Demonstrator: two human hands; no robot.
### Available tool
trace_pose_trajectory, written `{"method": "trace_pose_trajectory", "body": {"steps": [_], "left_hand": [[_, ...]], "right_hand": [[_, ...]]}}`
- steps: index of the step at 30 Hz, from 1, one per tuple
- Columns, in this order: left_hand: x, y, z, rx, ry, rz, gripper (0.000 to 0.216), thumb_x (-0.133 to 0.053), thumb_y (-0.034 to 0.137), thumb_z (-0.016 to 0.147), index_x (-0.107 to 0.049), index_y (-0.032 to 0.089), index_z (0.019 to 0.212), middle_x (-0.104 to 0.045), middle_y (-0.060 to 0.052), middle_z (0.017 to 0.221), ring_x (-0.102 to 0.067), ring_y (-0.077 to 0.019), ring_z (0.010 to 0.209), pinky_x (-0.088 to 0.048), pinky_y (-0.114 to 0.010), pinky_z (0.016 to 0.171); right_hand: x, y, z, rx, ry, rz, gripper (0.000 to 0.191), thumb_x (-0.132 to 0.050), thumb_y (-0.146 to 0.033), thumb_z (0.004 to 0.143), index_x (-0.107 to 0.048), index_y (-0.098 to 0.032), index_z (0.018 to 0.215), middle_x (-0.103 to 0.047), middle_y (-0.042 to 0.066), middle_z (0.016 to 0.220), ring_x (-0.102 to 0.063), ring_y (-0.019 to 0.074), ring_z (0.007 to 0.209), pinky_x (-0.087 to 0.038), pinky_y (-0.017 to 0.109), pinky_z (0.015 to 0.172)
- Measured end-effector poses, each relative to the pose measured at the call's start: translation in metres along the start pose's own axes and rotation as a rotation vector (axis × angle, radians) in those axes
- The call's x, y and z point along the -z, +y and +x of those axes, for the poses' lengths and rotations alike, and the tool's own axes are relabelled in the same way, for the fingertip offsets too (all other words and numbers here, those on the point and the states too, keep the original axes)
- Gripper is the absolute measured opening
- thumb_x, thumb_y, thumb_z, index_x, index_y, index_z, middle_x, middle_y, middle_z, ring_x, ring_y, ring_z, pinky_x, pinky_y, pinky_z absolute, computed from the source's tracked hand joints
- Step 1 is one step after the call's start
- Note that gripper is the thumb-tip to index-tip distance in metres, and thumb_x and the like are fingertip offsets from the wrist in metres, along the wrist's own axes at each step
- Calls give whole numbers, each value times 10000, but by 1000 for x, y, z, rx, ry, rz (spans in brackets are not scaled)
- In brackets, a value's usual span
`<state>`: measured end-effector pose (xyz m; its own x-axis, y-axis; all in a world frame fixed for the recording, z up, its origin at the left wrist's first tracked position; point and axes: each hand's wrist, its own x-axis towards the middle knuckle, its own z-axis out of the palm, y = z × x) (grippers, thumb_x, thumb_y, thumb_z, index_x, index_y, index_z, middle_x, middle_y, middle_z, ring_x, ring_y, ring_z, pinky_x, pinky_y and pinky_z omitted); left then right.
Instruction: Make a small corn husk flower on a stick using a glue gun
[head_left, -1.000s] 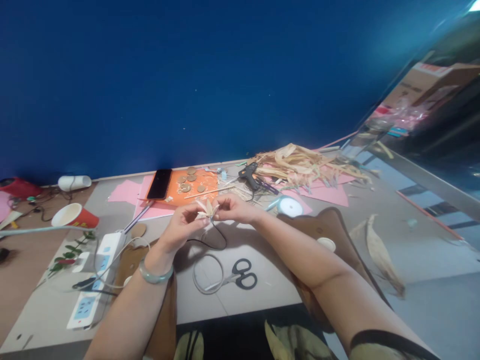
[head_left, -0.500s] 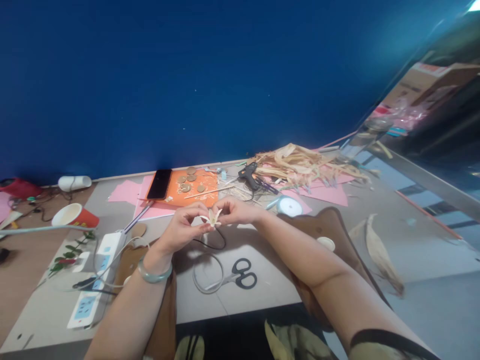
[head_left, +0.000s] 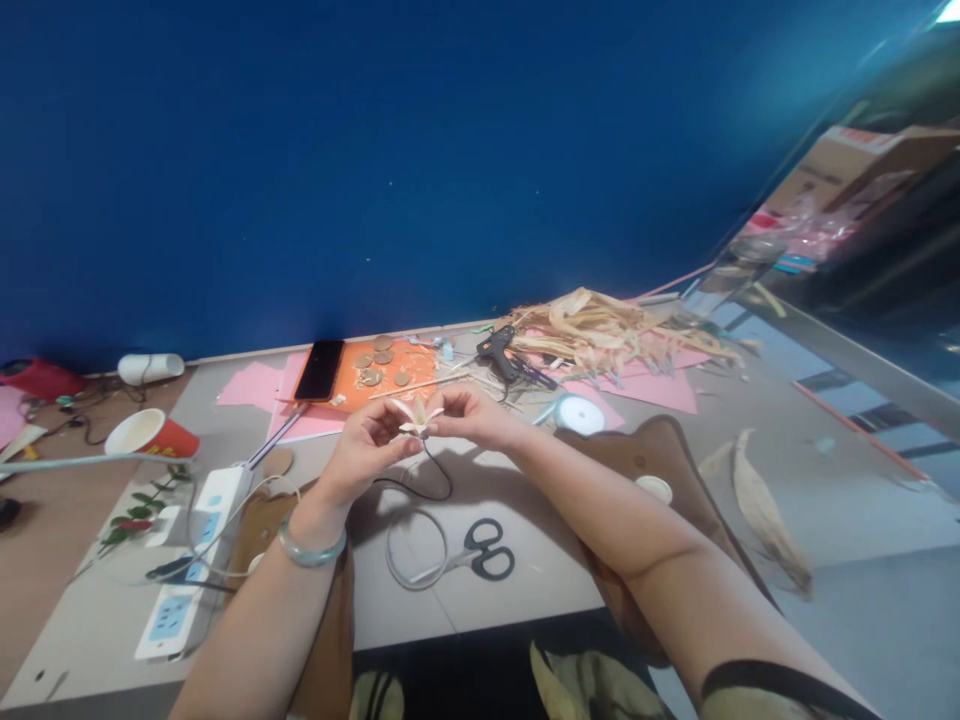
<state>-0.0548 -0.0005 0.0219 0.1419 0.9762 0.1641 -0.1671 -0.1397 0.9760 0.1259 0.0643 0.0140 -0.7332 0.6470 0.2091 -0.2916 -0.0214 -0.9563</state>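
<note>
Both my hands meet above the table's middle, pinched on a small pale husk flower. My left hand, with a green bangle on its wrist, grips the flower from the left and below. My right hand pinches its right side with thumb and fingers. A thin black wire hangs down from the flower and loops over the table. Black scissors lie just below my hands, next to a clear ring.
A black phone lies on orange paper with brown discs. Behind are a black glue gun, a heap of dried husks and a white tape roll. A white power strip and red cup sit left.
The hands and flower dipped slightly, then rose back up a little. The flower has turned somewhat between the fingers. Nothing else on the table has moved.
</note>
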Motion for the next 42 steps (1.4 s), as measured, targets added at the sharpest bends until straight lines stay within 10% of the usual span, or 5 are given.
{"method": "trace_pose_trajectory", "body": {"steps": [10, 30, 42], "left_hand": [[5, -11, 0, 37, -1, -63, 187, -835, 217, 641, -664, 166, 695, -671, -15, 647, -638, -139, 605, -513, -270, 614], [7, -9, 3, 32, 117, -28, 152, -847, 216, 602, -716, 175, 669, -683, -14, 635, -610, -119, 592, -489, -244, 586], [-1, -12, 2, 85, 222, -19, 280, -859, 304, 593, -657, 144, 703, -669, -7, 637, -614, -118, 614, -485, -224, 599]], "right_hand": [[-1, -7, -2, 62, -74, -126, 233, -754, -332, 770, -661, -118, 777, -700, 41, 762, -632, 116, 705, -497, 245, 687], [-21, -12, -9, 264, 265, -543, 182, -695, -326, 798, -659, -163, 727, -660, 13, 688, -547, 103, 612, -431, 231, 602], [-20, -16, -9, 269, 146, -509, 135, -582, -258, 869, -635, -137, 837, -675, 54, 803, -597, 115, 687, -476, 224, 616]]}}
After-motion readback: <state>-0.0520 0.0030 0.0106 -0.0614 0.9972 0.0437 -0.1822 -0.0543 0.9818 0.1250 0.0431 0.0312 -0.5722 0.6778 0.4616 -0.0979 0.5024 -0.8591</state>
